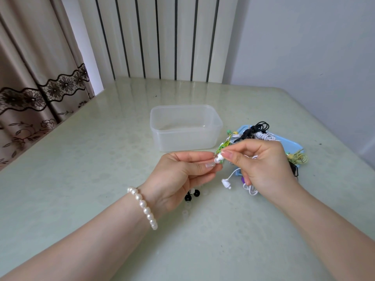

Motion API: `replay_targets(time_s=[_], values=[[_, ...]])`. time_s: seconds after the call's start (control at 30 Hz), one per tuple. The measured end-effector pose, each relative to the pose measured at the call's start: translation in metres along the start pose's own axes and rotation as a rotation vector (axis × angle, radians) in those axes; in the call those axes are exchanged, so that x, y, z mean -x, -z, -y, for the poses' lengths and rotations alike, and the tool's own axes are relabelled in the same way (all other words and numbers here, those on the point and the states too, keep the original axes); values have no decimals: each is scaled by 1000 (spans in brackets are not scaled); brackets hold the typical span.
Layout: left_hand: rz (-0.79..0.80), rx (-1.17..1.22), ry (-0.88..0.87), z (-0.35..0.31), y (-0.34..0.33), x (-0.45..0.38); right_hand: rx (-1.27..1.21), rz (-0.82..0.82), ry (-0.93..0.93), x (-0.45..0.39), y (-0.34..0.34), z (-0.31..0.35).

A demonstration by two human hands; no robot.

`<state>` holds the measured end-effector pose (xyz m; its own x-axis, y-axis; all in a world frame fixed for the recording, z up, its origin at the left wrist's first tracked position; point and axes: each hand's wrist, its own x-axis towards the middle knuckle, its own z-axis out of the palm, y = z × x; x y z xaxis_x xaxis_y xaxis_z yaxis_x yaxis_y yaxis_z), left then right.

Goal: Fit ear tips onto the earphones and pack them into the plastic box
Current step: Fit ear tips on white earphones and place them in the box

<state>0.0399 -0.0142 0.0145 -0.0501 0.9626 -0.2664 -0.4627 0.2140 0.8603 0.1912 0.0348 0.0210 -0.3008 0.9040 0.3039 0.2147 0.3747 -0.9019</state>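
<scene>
Midway above the table (81,151), a white earbud (218,159) is pinched between both hands; left hand (182,175) grips its tip end, right hand (261,165) holds the body; second earbud (226,183) dangles below; plastic box (185,126) sits just behind; tangled earphones (261,132) lie right; loose black ear tips (191,195) under left hand.

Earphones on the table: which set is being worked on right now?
The white earphones: both hands pinch one bud, and its twin dangles below. The black and green sets lie untouched in the pile.
</scene>
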Motion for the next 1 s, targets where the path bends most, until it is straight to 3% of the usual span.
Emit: replay_targets(time_s=[0.67, 1.0], values=[[-38, 142, 86, 4, -1, -3, -51, -69, 2, 0, -10, -7], [-67, 168, 58, 6, -2, -3, -17, -113, 90, 4, -19, -8]])
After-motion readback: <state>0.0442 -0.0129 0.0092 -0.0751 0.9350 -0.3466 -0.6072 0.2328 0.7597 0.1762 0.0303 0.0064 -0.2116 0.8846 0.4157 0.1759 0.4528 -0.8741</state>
